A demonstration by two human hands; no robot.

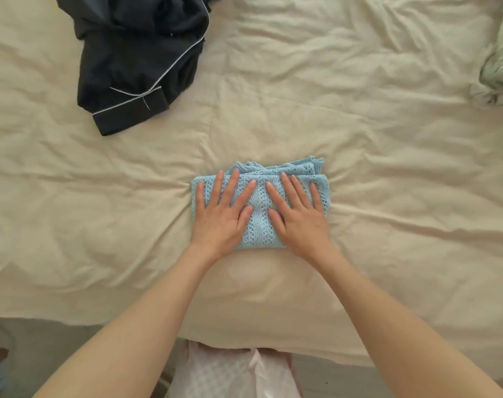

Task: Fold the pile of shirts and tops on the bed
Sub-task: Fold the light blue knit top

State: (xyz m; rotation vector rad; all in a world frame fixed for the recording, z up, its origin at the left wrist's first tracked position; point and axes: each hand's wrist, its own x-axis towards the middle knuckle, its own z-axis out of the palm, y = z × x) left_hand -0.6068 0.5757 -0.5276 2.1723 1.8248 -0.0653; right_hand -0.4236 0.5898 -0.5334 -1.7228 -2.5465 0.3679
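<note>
Our left hand (220, 216) and right hand (297, 218) lie flat, side by side, fingers straight and spread, palms pressing down on a light blue knit top (259, 222). The top is folded into a small thick rectangle, its layered edges showing at the far side, and sits in the middle of the bed near our edge. Beneath it stretches a wrinkled cream bedsheet (359, 139). Well apart, toward the far left, lies a crumpled dark shirt with white piping (135, 67). At the far right edge, a bunched pale green garment (500, 61) is partly out of view.
</note>
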